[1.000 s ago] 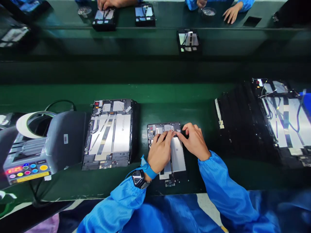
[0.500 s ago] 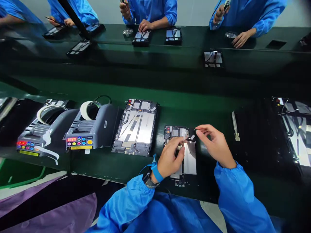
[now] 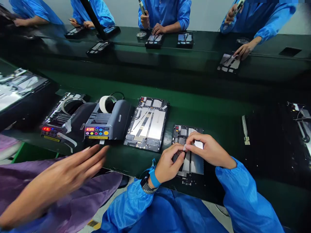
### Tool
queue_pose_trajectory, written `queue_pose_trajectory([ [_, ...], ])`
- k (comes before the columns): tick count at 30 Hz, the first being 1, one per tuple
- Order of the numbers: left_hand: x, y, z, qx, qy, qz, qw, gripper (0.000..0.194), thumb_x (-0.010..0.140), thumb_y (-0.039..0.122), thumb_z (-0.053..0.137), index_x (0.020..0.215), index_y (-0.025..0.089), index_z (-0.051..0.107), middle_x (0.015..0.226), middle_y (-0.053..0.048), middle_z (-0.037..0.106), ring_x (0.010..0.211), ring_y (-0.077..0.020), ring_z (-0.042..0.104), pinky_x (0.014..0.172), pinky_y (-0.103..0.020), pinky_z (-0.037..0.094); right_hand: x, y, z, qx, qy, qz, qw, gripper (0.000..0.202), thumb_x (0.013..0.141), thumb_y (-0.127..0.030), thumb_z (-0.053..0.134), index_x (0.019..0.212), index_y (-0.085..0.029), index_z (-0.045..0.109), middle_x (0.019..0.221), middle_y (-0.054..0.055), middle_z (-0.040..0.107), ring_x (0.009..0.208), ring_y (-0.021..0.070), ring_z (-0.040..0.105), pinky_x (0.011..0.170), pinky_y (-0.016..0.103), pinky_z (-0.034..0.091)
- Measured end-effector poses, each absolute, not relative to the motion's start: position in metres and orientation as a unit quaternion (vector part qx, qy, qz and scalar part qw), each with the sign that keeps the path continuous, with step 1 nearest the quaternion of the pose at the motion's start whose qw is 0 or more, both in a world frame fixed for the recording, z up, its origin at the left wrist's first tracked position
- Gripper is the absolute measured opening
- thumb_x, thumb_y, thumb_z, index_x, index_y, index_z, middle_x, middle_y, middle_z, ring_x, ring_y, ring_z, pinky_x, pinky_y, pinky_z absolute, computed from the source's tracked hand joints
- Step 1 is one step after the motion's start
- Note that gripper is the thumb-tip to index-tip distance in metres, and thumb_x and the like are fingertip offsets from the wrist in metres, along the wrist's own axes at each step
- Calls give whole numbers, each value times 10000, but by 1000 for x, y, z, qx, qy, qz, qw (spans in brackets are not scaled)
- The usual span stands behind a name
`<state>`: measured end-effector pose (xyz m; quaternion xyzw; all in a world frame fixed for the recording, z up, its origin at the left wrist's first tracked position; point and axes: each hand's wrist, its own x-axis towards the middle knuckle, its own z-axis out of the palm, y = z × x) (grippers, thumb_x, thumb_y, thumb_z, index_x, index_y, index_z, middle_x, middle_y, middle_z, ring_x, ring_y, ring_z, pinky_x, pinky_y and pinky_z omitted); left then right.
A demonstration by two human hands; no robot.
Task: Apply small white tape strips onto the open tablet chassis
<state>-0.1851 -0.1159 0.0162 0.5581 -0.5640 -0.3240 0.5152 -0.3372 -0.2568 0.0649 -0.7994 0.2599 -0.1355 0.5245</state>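
Opened tablet [image 3: 196, 164] flat on bench [image 3: 187, 108] near front edge, under both hands. Right hand [image 3: 211, 150] pinched nearly closed on small white scrap [image 3: 184, 148]; left hand [image 3: 168, 165] half curled, fingertips right at it, can't tell if gripping too. Green strip of bench separates tablet from tablet stack [image 3: 152, 124] at left, tape dispenser [image 3: 121, 119] snug past that. Co-worker's hand [image 3: 73, 171] pokes in by front edge, blurry. Tablet's middle hidden by hands. Far-right device [image 3: 302, 126] cut off by frame.
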Motion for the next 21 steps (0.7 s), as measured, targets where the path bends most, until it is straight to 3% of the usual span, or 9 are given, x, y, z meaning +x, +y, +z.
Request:
queue_pose_trajectory([
  [3,-189,-112,20,590,-562,-331,476,231,1080,207,441,1228,200,618,1087,-56,734,976,-166,714,863,-305,618,-338,-244,62,-840,252,-196,439,211,1024,-321,601,853,-223,676,851,50,682,860,219,614,802,377,493],
  [6,-194,-109,19,587,-516,-400,478,277,1071,190,449,1319,228,566,1076,-47,742,860,-164,740,800,-329,649,-342,-229,66,-873,226,-249,353,158,1037,-232,561,911,-234,658,861,55,668,852,221,584,778,384,478],
  [10,-198,-100,11,601,-465,-435,484,359,1054,223,506,1412,230,491,1095,-53,741,752,-153,723,674,-313,632,-356,-219,74,-862,242,-319,311,93,1006,-174,604,977,-256,638,889,45,672,859,223,615,780,377,496],
  [12,-197,-92,6,614,-490,-406,466,325,1046,231,520,1369,245,552,1066,-38,753,789,-150,714,685,-296,627,-365,-223,69,-838,298,-342,303,50,1000,-227,636,1029,-267,647,951,55,686,893,232,650,790,374,510],
  [16,-196,-73,-3,619,-539,-377,430,242,1049,268,511,1242,306,652,1005,-37,755,833,-162,703,744,-302,624,-370,-244,34,-781,396,-364,318,206,973,-402,687,1129,-271,656,1050,59,721,926,233,697,818,364,545],
  [21,-194,-57,-15,634,-527,-324,463,185,1030,361,512,1059,312,688,876,-53,714,736,-213,678,627,-391,589,-352,-263,-4,-774,415,-332,343,296,956,-488,660,1115,-239,631,1050,73,745,794,208,663,777,378,540],
])
